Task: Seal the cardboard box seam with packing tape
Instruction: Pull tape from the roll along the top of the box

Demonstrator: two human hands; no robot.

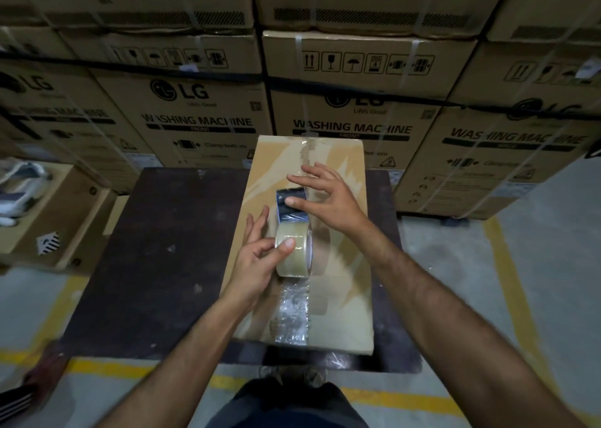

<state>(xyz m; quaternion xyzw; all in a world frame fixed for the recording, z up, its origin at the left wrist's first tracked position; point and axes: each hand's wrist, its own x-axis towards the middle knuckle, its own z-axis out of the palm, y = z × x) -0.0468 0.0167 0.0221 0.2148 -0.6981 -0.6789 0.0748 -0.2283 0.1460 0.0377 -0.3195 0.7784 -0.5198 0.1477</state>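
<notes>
**Tape roll on box seam, both my hands on it**

Cardboard box [338, 265] lies flat on a dark table [156, 248], long side running away from me. Its centre seam runs up the middle; clear packing tape strip [292, 313] already covers the near part of the seam, shiny and wrinkled, from the near edge up to the roll.

Tape roll [294, 248] stands on edge on the box top, on the seam, about mid-box. My left hand [257, 265] comes in from lower left, forearm angled up toward the centre. Thumb pressed on the roll's outer face, fingers [255, 229] partly extended along the roll's left side, loosely curled — a light side grip on the roll, not a full wrap.

My right hand [325, 196] reaches in from lower right, forearm long and diagonal, wrist above the box. Fingers spread wide and open, palm down. Thumb tip touches the stretch of tape pulled out beyond the roll, which looks dark and glossy. The other fingers hover over the seam; whether they touch the cardboard, cannot tell.

Stacked washing machine cartons [351, 102] fill the background behind the table.
</notes>
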